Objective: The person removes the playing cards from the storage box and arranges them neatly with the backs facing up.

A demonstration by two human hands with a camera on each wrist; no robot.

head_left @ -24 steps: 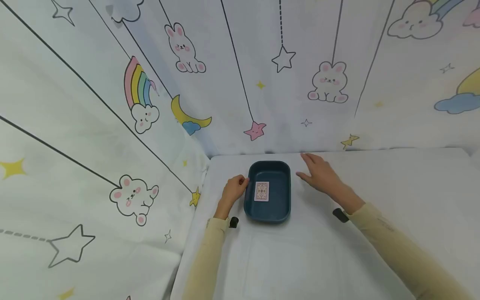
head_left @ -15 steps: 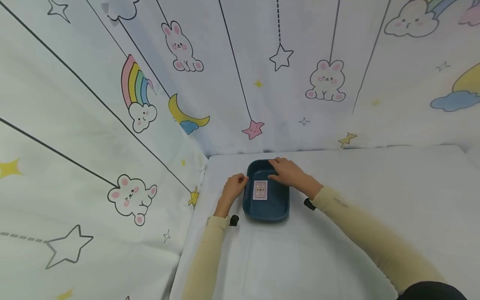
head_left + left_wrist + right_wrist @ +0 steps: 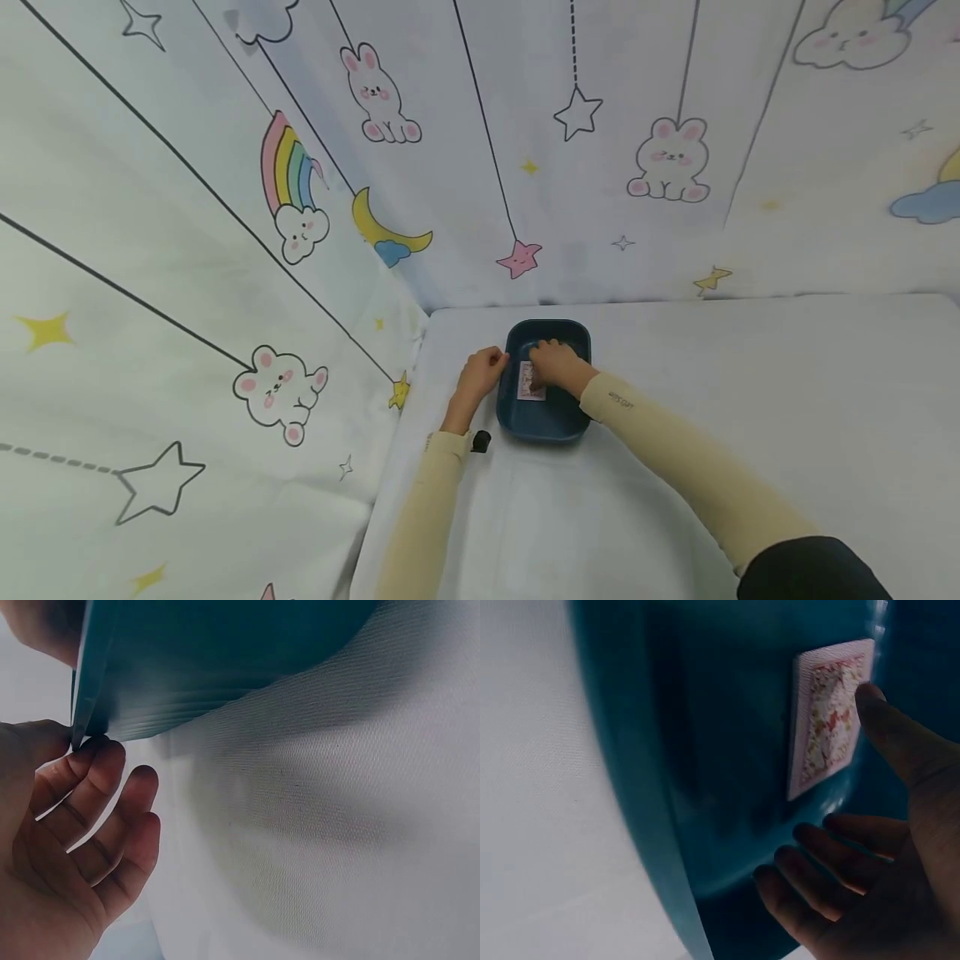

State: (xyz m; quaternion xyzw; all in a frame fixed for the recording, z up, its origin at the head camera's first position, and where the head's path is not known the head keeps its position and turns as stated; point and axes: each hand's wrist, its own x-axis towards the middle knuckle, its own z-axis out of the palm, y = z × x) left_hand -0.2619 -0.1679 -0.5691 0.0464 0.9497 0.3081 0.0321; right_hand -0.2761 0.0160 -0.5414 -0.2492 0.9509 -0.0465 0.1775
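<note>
A dark blue-green rectangular tray [image 3: 543, 427] stands on the white-covered table. My left hand [image 3: 482, 372] pinches its left rim; in the left wrist view the thumb and index finger meet on the edge of the tray [image 3: 225, 660], the other fingers loosely bent. Inside lies a deck of cards [image 3: 527, 385], its pink-bordered patterned back up. Reaching over the right wall, my right hand [image 3: 558, 365] is at the deck and covers part of it. In the right wrist view the thumb is at one edge of the deck [image 3: 829, 724], while the other fingers spread loosely apart from it.
The white tablecloth [image 3: 750, 375] extends right and in front of the tray. Behind and to the left hang white curtains [image 3: 465, 167] printed with bunnies, stars and rainbows. A dark rounded shape [image 3: 813, 571] shows at the lower right edge.
My right hand has moved left from beside the tray, over its rim and down to the cards. The left hand keeps its pinch on the rim; the tray and cards appear still.
</note>
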